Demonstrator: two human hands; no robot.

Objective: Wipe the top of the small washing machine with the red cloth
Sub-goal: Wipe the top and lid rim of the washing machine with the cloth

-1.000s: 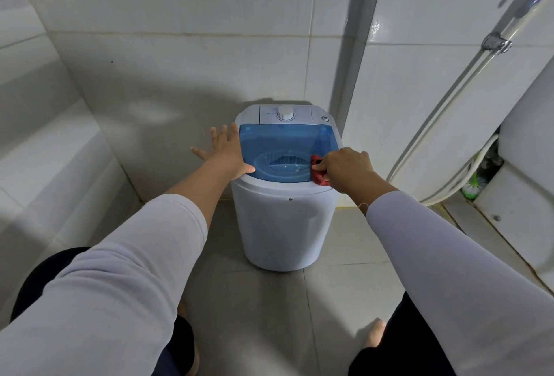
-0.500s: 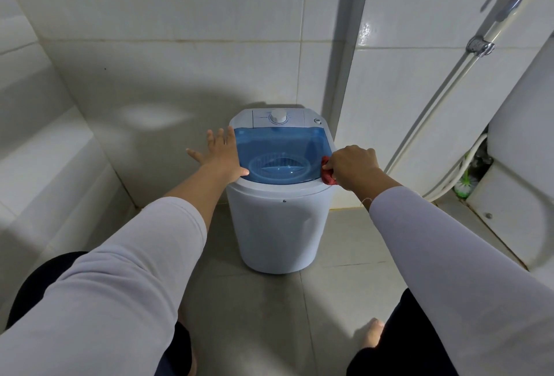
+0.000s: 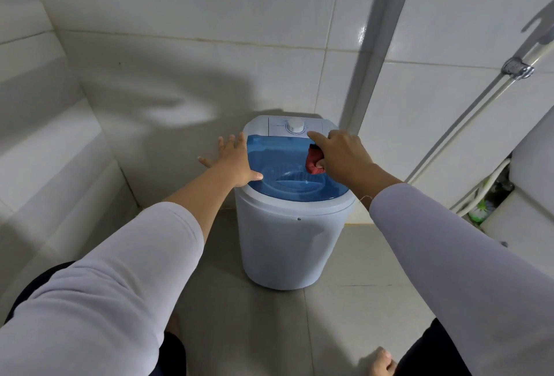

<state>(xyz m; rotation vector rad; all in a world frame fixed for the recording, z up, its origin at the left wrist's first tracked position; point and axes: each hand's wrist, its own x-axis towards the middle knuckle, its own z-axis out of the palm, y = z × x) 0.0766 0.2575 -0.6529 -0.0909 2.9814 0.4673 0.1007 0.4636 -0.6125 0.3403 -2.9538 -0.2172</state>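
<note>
A small white washing machine (image 3: 287, 243) stands on the tiled floor in the corner. It has a see-through blue lid (image 3: 284, 162) and a white dial (image 3: 295, 126) on the back panel. My right hand (image 3: 341, 156) holds the bunched red cloth (image 3: 314, 159) against the right rear part of the lid, index finger stretched toward the dial panel. My left hand (image 3: 235, 159) lies flat with fingers spread on the machine's left edge, thumb on the lid.
White tiled walls close in behind and on the left. A spray hose with a metal fitting (image 3: 517, 68) hangs on the right wall. A green brush (image 3: 482, 209) sits low by a white fixture (image 3: 521, 219). A bare foot (image 3: 380, 363) is on the floor.
My right hand has carried the red cloth from the lid's right front rim up toward the back, near the dial panel. My left hand has stayed on the left edge.
</note>
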